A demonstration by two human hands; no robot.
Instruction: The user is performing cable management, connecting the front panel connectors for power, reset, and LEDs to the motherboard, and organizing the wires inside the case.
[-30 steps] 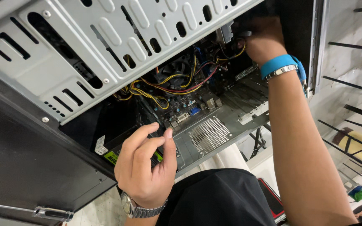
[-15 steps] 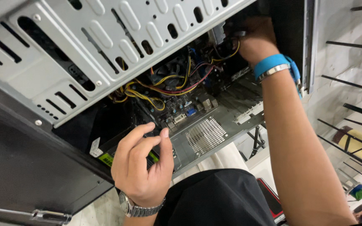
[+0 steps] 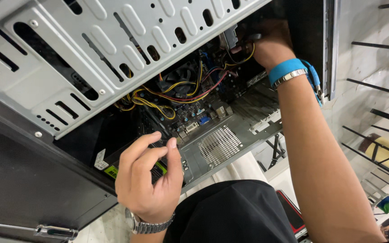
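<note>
The left hand is low in view, back toward the camera, fingers curled with thumb raised alongside them. The right arm stretches up and away, its forearm bare, and the right hand is bent at the wrist, its fingertips hidden.

Tight room inside the open computer case

The perforated drive cage roofed the opening from above, leaving a narrow wedge over the motherboard. A tangle of yellow, red and black cables crossed the middle of that gap. The right hand filled the upper corner by the case's side wall; the left hand blocked the lower edge. The perforated back panel between the two arms lay unobstructed.
</note>
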